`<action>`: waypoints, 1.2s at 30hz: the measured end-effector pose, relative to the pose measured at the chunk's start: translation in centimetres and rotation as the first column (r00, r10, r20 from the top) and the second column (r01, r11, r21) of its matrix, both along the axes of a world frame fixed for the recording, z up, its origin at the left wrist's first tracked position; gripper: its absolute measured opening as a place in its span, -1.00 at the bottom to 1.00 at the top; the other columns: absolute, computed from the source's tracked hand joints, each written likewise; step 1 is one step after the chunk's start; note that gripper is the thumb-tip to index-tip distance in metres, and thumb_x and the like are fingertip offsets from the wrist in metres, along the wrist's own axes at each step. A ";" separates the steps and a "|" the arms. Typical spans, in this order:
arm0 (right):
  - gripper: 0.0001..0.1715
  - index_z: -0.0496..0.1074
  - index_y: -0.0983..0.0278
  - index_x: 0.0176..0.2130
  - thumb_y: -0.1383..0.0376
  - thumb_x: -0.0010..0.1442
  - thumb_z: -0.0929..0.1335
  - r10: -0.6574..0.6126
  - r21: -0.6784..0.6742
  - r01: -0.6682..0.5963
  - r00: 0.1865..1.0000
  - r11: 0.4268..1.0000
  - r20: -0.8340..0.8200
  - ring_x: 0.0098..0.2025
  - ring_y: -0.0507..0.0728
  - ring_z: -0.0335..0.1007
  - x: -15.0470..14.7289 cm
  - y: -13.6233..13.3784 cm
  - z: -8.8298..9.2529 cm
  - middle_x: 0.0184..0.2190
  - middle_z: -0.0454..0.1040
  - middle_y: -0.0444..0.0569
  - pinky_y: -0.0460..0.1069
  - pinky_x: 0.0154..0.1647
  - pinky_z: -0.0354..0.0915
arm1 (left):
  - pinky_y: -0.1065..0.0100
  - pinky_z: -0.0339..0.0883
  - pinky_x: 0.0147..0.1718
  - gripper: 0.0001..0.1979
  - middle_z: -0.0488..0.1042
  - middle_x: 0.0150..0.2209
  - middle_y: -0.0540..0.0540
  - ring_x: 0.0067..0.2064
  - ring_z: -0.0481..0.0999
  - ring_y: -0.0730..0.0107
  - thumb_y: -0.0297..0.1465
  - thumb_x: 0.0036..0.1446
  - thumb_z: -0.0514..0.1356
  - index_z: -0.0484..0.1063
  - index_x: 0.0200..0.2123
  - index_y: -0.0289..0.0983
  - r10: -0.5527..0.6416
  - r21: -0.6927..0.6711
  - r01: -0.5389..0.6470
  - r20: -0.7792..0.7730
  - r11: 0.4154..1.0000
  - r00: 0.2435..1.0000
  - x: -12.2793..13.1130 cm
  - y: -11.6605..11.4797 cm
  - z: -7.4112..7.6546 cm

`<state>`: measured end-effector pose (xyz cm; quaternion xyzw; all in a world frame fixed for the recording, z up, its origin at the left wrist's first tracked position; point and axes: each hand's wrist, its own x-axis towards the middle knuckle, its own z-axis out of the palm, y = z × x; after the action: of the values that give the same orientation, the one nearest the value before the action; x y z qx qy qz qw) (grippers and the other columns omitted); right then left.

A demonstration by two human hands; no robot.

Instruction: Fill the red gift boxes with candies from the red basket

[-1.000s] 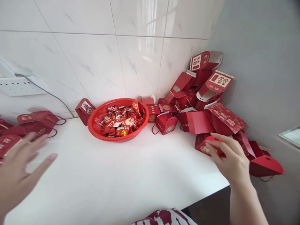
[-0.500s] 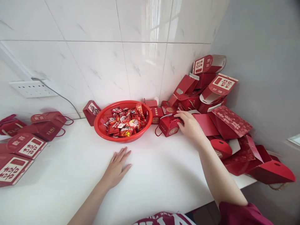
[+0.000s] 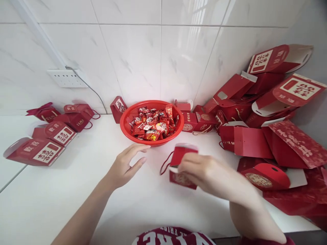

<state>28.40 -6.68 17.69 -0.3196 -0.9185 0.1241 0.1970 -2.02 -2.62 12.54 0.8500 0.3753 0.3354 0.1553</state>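
A small red gift box (image 3: 182,157) with a round gold emblem and a red cord handle is in my right hand (image 3: 204,170), held above the white table (image 3: 143,211). The fingers are closed on its right side, slightly blurred. My left hand (image 3: 127,166) hovers to the left of the box, empty, with thumb and fingers apart. Just beyond it stands a red plastic basket (image 3: 124,131) filled with wrapped candies (image 3: 153,124).
Red gift boxes (image 3: 255,143) are piled along the right side against the wall. Several more boxes (image 3: 51,146) stand at the left. Small boxes (image 3: 190,120) sit just right of the basket. A wall socket (image 3: 67,78) with a grey cable is behind.
My right hand has taken the small gift box from beside the basket and brought it nearer to me. My left hand has risen off the table. The view has turned left.
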 end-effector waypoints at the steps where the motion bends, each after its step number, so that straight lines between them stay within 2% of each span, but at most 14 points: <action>1: -0.82 0.41 0.24 -0.20 0.46 0.36 0.26 0.040 0.029 -0.041 0.998 0.999 0.046 -0.33 0.07 0.36 -1.5 0.0 -0.8 -0.31 0.43 -0.07 -0.05 -0.37 0.24 | 0.21 0.41 0.06 -0.64 0.51 0.00 -0.13 0.06 0.50 0.25 -0.49 0.26 0.17 0.38 0.11 -0.16 -0.023 0.076 0.019 0.057 0.997 0.998 0.4 -0.2 0.1; 4: -0.86 0.41 0.29 -0.24 0.44 0.35 0.27 0.094 0.079 -0.106 0.984 0.991 0.149 -0.36 0.09 0.34 -4.4 0.6 -2.8 -0.31 0.42 -0.04 -0.03 -0.44 0.18 | 0.16 0.41 0.04 -0.66 0.48 -0.01 -0.18 0.06 0.48 0.19 -0.56 0.18 0.21 0.40 0.02 -0.21 -0.065 0.204 0.034 0.151 0.978 0.986 1.7 -0.9 -1.9; 6: -0.90 0.41 0.30 -0.21 0.32 0.37 0.31 0.147 -0.011 -0.146 0.984 0.989 0.106 -0.35 0.08 0.35 -4.9 1.2 -3.2 -0.27 0.44 -0.04 -0.04 -0.43 0.21 | 0.06 0.37 0.09 -0.64 0.41 0.09 -0.25 0.15 0.41 0.10 -0.52 0.18 0.19 0.36 0.06 -0.23 -0.052 0.166 0.019 0.195 0.986 0.979 2.2 -1.1 -4.2; 8: -0.84 0.42 0.27 -0.15 0.23 0.39 0.30 0.201 -0.136 -0.199 0.980 0.971 -0.001 -0.30 0.06 0.38 -4.4 1.7 -3.0 -0.22 0.45 -0.05 -0.06 -0.34 0.27 | -0.07 0.27 0.17 -0.57 0.35 0.18 -0.31 0.23 0.33 0.02 -0.46 0.20 0.16 0.29 0.14 -0.25 -0.076 0.136 0.049 0.201 0.990 0.977 2.5 -1.2 -6.2; 10: -0.83 0.41 0.26 -0.13 0.26 0.42 0.25 0.165 -0.208 -0.178 0.983 0.962 -0.077 -0.26 0.06 0.40 -3.8 2.3 -2.7 -0.19 0.46 -0.04 -0.06 -0.27 0.30 | -0.14 0.16 0.24 -0.51 0.33 0.22 -0.31 0.26 0.30 0.01 -0.42 0.21 0.14 0.22 0.21 -0.26 -0.098 0.135 0.073 0.190 0.988 0.977 2.7 -1.3 -7.4; 14: -0.89 0.39 0.26 -0.16 0.42 0.34 0.28 0.004 -0.325 -0.023 0.998 0.945 -0.060 -0.27 0.07 0.40 -3.5 3.6 -3.5 -0.23 0.48 -0.04 -0.05 -0.25 0.30 | -0.16 0.06 0.29 -0.40 0.30 0.26 -0.29 0.30 0.26 0.00 -0.39 0.20 0.17 0.12 0.29 -0.24 -0.022 0.088 0.004 0.201 0.996 0.979 3.5 -1.5 -7.9; 19: -0.69 0.38 0.24 -0.05 0.34 0.20 0.44 0.052 -0.446 -0.040 0.999 0.894 0.016 -0.21 0.12 0.45 -4.8 4.2 -5.2 -0.14 0.51 -0.02 -0.03 -0.23 0.31 | -0.13 0.09 0.29 -0.17 0.21 0.30 -0.31 0.34 0.16 -0.10 -0.14 0.09 0.30 0.04 0.34 -0.23 -0.039 -0.001 0.040 0.110 0.999 0.993 4.1 -1.6 -7.8; 24: -0.75 0.39 0.22 -0.10 0.48 0.24 0.33 0.108 -0.404 -0.125 0.992 0.906 -0.066 -0.30 0.06 0.43 -4.6 3.9 -4.8 -0.24 0.52 -0.10 -0.08 -0.29 0.29 | -0.12 0.12 0.28 -0.02 0.16 0.30 -0.33 0.34 0.14 -0.11 -0.11 0.02 0.37 -0.07 0.37 -0.20 -0.039 -0.010 0.040 0.006 0.999 0.999 3.7 -1.4 -8.0; 26: -0.75 0.38 0.21 -0.07 0.46 0.26 0.31 0.053 -0.381 -0.102 0.989 0.919 -0.136 -0.31 0.04 0.42 -3.5 4.1 -4.1 -0.26 0.51 -0.11 -0.08 -0.27 0.31 | -0.12 0.12 0.27 -0.03 0.11 0.33 -0.34 0.35 0.12 -0.11 -0.14 0.05 0.34 -0.11 0.39 -0.20 -0.059 -0.006 0.059 0.010 0.998 0.998 3.5 -1.3 -8.0; 27: -0.76 0.36 0.21 -0.06 0.43 0.28 0.31 -0.014 -0.368 -0.045 0.988 0.929 -0.156 -0.34 0.04 0.42 -2.7 4.3 -3.7 -0.29 0.51 -0.12 -0.08 -0.28 0.32 | -0.12 0.11 0.28 -0.05 0.09 0.34 -0.33 0.36 0.11 -0.11 -0.15 0.07 0.33 -0.11 0.39 -0.19 -0.079 0.000 0.079 0.008 0.997 0.997 3.4 -1.3 -8.1; 29: -0.78 0.33 0.23 -0.03 0.38 0.31 0.28 -0.219 -0.316 0.170 0.967 0.933 -0.127 -0.40 0.05 0.41 -1.1 4.6 -3.2 -0.36 0.50 -0.12 -0.07 -0.34 0.32 | -0.13 0.07 0.30 -0.10 0.08 0.37 -0.30 0.38 0.08 -0.11 -0.18 0.10 0.30 -0.08 0.39 -0.17 -0.122 0.004 0.122 -0.013 0.993 0.992 3.2 -1.2 -8.1; 32: -0.77 0.35 0.28 -0.03 0.36 0.31 0.29 -0.512 -0.071 0.516 0.856 0.853 0.066 -0.37 0.16 0.46 0.7 4.9 -2.9 -0.31 0.53 0.01 -0.01 -0.41 0.30 | -0.16 -0.05 0.35 -0.14 0.05 0.41 -0.24 0.42 -0.01 -0.13 -0.17 0.13 0.27 -0.05 0.40 -0.15 -0.158 -0.006 0.158 -0.052 0.987 0.986 3.0 -1.0 -8.3; 34: -0.81 0.41 0.30 -0.07 0.38 0.30 0.29 -0.559 0.084 0.553 0.817 0.829 0.141 -0.26 0.25 0.49 1.0 4.8 -2.9 -0.20 0.53 0.12 0.05 -0.35 0.33 | -0.19 -0.13 0.36 -0.18 -0.01 0.43 -0.22 0.45 -0.09 -0.14 -0.18 0.19 0.20 -0.10 0.42 -0.16 -0.177 -0.021 0.176 -0.046 0.984 0.983 2.9 -0.9 -8.6; 36: -0.81 0.45 0.29 -0.14 0.43 0.31 0.27 -0.435 0.068 0.430 0.889 0.900 0.143 -0.19 0.24 0.50 0.5 4.5 -3.0 -0.16 0.53 0.11 0.07 -0.25 0.37 | -0.21 -0.17 0.37 -0.25 -0.08 0.45 -0.20 0.46 -0.14 -0.11 -0.22 0.27 0.09 -0.15 0.43 -0.16 -0.200 -0.039 0.199 -0.003 0.979 0.980 2.8 -0.8 -8.8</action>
<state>28.89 -2.13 14.72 -0.5211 -0.8388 0.0361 0.1534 0.81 -3.39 3.76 0.8814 0.2949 0.3081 0.2031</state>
